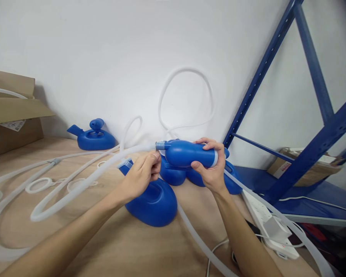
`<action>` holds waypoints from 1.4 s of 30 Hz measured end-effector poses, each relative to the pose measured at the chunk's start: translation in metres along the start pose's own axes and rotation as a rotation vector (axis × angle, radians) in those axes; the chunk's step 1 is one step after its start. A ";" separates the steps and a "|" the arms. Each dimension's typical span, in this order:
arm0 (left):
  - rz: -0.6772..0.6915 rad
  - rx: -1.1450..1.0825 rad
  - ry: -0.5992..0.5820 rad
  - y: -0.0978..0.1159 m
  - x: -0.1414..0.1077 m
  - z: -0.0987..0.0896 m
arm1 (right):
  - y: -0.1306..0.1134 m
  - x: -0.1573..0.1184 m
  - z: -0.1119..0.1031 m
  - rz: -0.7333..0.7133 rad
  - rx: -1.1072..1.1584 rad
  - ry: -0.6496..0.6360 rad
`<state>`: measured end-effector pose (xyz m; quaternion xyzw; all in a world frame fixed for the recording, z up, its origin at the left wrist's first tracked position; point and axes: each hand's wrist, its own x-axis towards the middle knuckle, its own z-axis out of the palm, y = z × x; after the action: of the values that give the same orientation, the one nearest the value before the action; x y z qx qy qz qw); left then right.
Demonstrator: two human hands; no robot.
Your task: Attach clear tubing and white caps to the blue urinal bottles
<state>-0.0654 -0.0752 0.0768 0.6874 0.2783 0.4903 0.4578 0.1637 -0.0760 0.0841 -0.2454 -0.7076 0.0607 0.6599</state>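
Note:
My right hand (212, 161) is wrapped round a blue, rounded plastic urinal head (184, 153) with a pale rim, held level above the table. Its narrow spout points left into the end of a translucent white hose (103, 167). Around that joint sits a thin dark wire ring (156, 146). My left hand (142, 173) is closed just below the joint, its fingertips pinched at the ring. Beneath my hands stands a blue urinal bottle (158, 204) with a handle opening, partly covered by my left hand. More blue bottles (173, 176) are behind, partly hidden.
Another blue bottle (95, 140) stands by the wall. White hoses and white plastic rings (39, 185) lie at left, near a cardboard box (14, 130). A power strip (262, 215) with cables lies at right beside the blue metal shelf (300, 154).

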 end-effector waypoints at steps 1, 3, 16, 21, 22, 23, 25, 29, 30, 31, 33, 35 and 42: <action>0.004 0.000 0.008 -0.002 0.001 0.000 | 0.002 0.000 -0.002 -0.001 0.016 -0.033; 0.011 0.051 -0.015 -0.004 0.002 -0.002 | 0.005 0.001 -0.008 -0.003 0.038 -0.107; 0.154 0.456 -0.090 0.009 0.004 -0.021 | -0.003 0.007 -0.021 -0.060 -0.049 -0.257; 0.117 0.354 -0.104 0.006 0.006 -0.019 | -0.003 0.006 -0.014 -0.068 -0.056 -0.186; 0.098 0.364 -0.073 0.006 0.006 -0.018 | -0.003 0.006 -0.013 -0.071 -0.075 -0.178; 0.066 0.375 -0.040 0.008 0.006 -0.017 | -0.004 0.005 -0.011 -0.079 -0.100 -0.179; -0.027 0.417 -0.004 0.011 0.007 -0.018 | -0.005 0.004 -0.008 -0.116 -0.157 -0.207; -0.117 0.597 -0.093 0.023 0.005 -0.031 | -0.004 0.003 -0.007 -0.161 -0.210 -0.217; -0.099 0.663 -0.117 0.028 0.004 -0.038 | -0.002 0.003 -0.007 -0.158 -0.213 -0.180; -0.078 0.733 -0.122 0.033 0.001 -0.047 | 0.001 0.004 -0.008 -0.156 -0.221 -0.127; -0.069 0.872 -0.104 0.043 -0.005 -0.068 | 0.005 0.008 -0.009 -0.171 -0.249 0.010; -0.131 0.964 -0.097 0.052 -0.013 -0.093 | 0.008 0.011 -0.011 -0.198 -0.278 0.161; -0.423 1.088 -0.117 0.053 -0.021 -0.178 | 0.013 0.018 -0.023 -0.118 -0.226 0.498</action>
<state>-0.2414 -0.0518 0.1337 0.7791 0.5952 0.1364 0.1417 0.1893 -0.0627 0.0978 -0.2831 -0.5389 -0.1192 0.7844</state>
